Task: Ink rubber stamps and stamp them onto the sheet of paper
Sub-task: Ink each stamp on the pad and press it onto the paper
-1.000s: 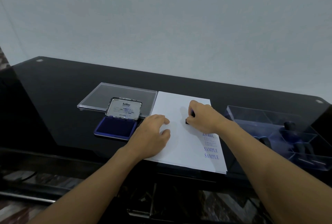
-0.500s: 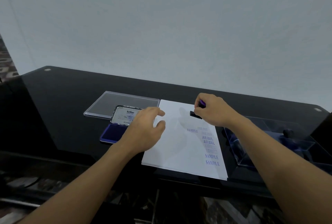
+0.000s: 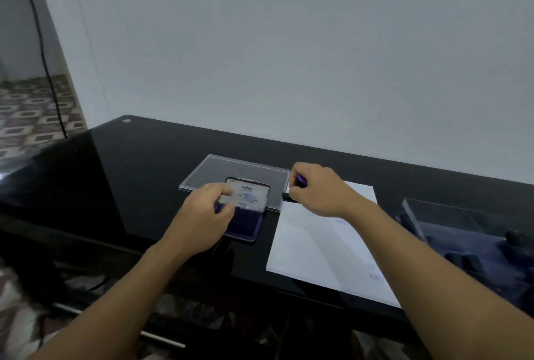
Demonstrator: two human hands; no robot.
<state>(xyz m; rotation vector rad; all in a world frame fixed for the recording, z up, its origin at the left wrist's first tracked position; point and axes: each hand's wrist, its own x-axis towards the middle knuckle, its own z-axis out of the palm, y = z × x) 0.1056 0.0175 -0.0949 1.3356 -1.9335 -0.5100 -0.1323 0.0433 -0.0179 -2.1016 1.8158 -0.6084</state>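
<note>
One stamp; one pad; one sheet

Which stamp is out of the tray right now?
The purple-handled stamp gripped in the right hand, by the far-left corner of the paper; the other stamps lie in the clear tray.

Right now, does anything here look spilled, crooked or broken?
Nothing stands out. The open blue ink pad lies beside the flat white paper sheet on the black glass table, no spills; the right hand grips a purple-handled stamp.
</note>
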